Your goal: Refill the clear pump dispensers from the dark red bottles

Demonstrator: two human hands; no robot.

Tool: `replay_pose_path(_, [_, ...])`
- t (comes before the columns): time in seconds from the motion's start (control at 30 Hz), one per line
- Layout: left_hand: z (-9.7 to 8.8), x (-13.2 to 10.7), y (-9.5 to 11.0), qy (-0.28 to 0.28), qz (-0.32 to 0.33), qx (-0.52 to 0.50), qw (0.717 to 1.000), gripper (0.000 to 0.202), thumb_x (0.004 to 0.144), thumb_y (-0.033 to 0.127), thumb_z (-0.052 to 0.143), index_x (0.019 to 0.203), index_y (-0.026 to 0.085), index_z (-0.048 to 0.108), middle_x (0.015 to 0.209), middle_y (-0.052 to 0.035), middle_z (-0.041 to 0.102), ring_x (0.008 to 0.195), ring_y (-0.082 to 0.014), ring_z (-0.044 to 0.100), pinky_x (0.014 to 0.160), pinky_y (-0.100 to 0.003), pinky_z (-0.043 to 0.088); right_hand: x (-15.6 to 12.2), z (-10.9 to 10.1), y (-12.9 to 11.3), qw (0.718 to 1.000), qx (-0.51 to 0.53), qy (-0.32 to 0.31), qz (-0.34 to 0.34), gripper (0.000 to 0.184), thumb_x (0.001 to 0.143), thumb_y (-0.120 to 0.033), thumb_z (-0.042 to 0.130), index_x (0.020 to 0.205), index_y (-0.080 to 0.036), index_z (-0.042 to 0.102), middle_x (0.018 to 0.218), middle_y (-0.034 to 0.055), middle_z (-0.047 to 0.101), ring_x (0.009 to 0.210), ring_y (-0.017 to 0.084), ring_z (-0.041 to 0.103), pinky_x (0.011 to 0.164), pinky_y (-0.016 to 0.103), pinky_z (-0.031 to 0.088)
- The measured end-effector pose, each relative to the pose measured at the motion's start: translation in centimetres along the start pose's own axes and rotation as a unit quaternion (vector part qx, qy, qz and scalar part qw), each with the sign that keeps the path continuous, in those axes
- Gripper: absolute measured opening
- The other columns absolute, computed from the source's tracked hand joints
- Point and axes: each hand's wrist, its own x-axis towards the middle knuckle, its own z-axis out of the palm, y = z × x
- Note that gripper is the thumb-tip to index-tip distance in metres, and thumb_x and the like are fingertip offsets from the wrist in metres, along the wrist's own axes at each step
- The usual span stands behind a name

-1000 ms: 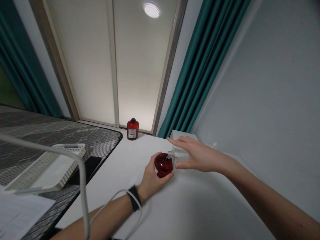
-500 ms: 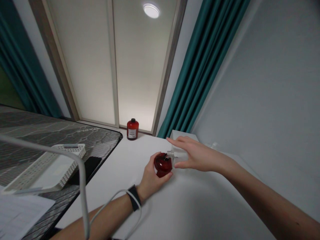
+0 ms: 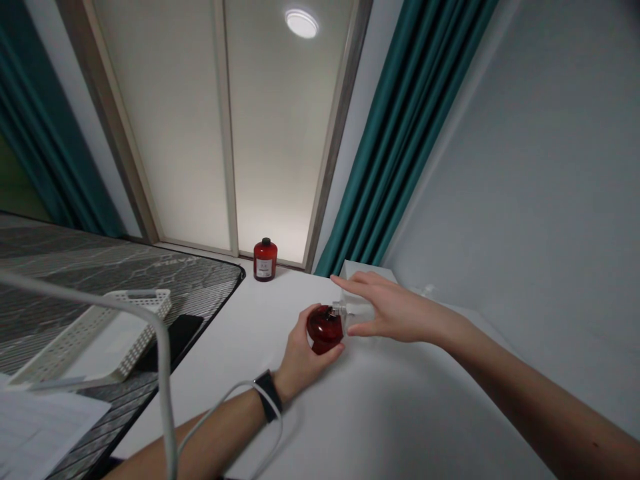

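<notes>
My left hand is wrapped round a dark red bottle at the middle of the white table. In my right hand is a clear bottle, tipped on its side between thumb and fingers. The clear bottle's threaded neck points left and meets the top of the red bottle. Whether liquid passes between the two is too small to tell. Farther back on the table stands a second red bottle with a black cap and a white label.
A white box stands behind my right hand. To the left, a white perforated basket, a black phone-like slab and papers lie on a grey mat. A white cable crosses the lower left, near my wrist.
Almost nothing differs. Both hands and the two bottles they hold have shifted very slightly left in view.
</notes>
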Motion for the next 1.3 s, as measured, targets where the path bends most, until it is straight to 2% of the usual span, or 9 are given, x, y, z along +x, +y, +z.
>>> replay_pose_path(0.3, [0.08, 0.04, -0.03, 0.002, -0.001, -0.008, 1.000, 0.068, 0.071, 0.026, 0.077, 0.130, 0.018, 0.045, 0.126, -0.0124, 0.062, 0.118, -0.0295, 0.062, 0.105, -0.047, 0.049, 0.08, -0.24, -0.06, 1.000, -0.004, -0.003, -0.007, 0.086, 0.083, -0.044, 0.074, 0.156, -0.024, 0.031, 0.127, 0.0121, 0.057, 0.116, 0.030, 0.051, 0.102, 0.046, 0.043])
replay_pose_path(0.7, [0.10, 0.05, -0.01, 0.001, 0.001, -0.014, 1.000, 0.069, 0.070, 0.026, 0.077, 0.131, 0.019, 0.044, 0.126, -0.0127, 0.062, 0.118, -0.0303, 0.061, 0.105, -0.049, 0.048, 0.26, -0.50, -0.10, 1.000, -0.009, -0.004, -0.020, 0.085, 0.083, -0.042, 0.075, 0.155, -0.030, 0.032, 0.127, 0.0104, 0.058, 0.115, 0.030, 0.053, 0.101, 0.047, 0.045])
replay_pose_path(1.3, [0.25, 0.03, -0.37, 0.004, -0.004, -0.021, 1.000, 0.069, 0.070, 0.028, 0.077, 0.131, 0.019, 0.045, 0.127, -0.0119, 0.061, 0.118, -0.0296, 0.061, 0.106, -0.049, 0.047, 0.90, -0.66, 0.07, 0.999, -0.031, -0.004, -0.045, 0.085, 0.082, -0.045, 0.076, 0.154, -0.029, 0.035, 0.123, 0.0106, 0.061, 0.114, 0.031, 0.053, 0.101, 0.049, 0.044])
